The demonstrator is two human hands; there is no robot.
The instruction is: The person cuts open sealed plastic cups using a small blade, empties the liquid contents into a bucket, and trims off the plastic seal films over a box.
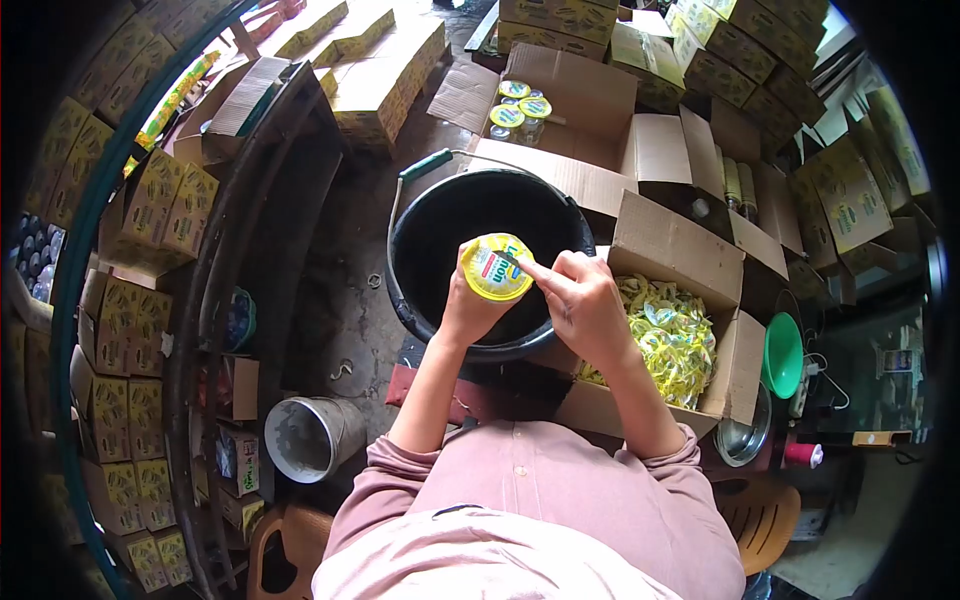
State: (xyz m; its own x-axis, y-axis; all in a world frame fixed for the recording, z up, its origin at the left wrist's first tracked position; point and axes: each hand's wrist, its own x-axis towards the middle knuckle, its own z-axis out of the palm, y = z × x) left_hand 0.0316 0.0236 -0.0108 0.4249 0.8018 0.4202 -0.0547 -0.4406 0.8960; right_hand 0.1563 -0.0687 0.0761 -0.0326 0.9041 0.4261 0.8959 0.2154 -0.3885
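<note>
Over the black bucket (412, 285), my left hand (470, 308) is wrapped round a cup with a yellow printed lid (497, 280), its top facing the camera. My right hand (588, 300) is just right of the lid, fingers bent and pressed together, holding a small dark, thin thing whose tip meets the lid; what it is I cannot make out. Right of the bucket, an open cardboard box (675, 240) holds a heap of yellow and clear plastic scraps (668, 340). The bucket's inside is dark and its contents are hidden.
Beyond the bucket, an open carton (585, 85) holds several yellow-lidded cups (508, 115). A grey bucket (312, 440) stands on the floor at left. At right are a green bowl (784, 354), a metal bowl (745, 440) and a red thread spool (801, 454). Stacked printed cartons (130, 410) line the left.
</note>
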